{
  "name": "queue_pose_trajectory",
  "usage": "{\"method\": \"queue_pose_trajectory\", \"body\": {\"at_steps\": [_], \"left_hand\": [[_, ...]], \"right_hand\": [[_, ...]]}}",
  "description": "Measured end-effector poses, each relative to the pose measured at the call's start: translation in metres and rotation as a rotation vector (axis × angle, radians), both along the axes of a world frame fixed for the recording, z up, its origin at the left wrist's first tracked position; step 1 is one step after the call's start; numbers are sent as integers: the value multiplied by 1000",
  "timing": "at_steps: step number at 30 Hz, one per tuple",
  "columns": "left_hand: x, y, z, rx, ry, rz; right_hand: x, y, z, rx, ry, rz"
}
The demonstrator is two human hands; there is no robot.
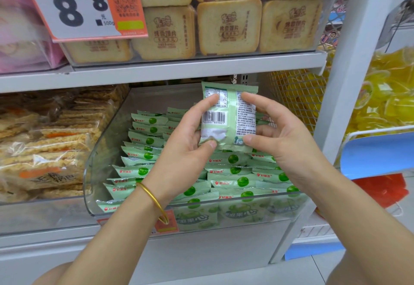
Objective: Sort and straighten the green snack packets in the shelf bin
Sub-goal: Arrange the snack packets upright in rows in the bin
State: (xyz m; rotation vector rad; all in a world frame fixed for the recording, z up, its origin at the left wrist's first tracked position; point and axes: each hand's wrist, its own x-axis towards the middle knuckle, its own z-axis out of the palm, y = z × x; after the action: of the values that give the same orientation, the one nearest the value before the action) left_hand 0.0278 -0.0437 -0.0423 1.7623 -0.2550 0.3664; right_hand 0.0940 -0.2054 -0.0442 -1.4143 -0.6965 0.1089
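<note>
A pale green snack packet [228, 114] is held upright above the bin with its barcode side toward me. My left hand [190, 141] pinches its left edge between thumb and fingers. My right hand [275, 134] pinches its right edge the same way. Below them, a clear plastic shelf bin [98, 150] holds several green packets [233, 181] in overlapping rows, printed side up, with red logos and green fruit pictures. My hands hide the middle of the pile.
A bin of crispy rice cakes [44, 150] sits to the left. Toast-like packs [228, 27] fill the shelf above, behind a price sign [76, 7]. Yellow jelly cups [385, 96] lie in a bin to the right, beyond a white shelf post [349, 65].
</note>
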Motion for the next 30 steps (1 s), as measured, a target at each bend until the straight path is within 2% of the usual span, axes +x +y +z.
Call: {"method": "queue_pose_trajectory", "body": {"at_steps": [8,21,23,26,30], "left_hand": [[-2,0,1,-58,4,-2],[0,3,0,4,6,-6],[2,4,-2,98,-5,55],[6,3,-6,369,-38,221],[10,3,-8,567,52,317]], "right_hand": [[1,0,0,-9,1,3],[-1,0,1,-20,12,-22],[-3,1,0,-15,8,-34],[-3,3,0,-13,5,-51],[-1,3,-2,80,149,79]]}}
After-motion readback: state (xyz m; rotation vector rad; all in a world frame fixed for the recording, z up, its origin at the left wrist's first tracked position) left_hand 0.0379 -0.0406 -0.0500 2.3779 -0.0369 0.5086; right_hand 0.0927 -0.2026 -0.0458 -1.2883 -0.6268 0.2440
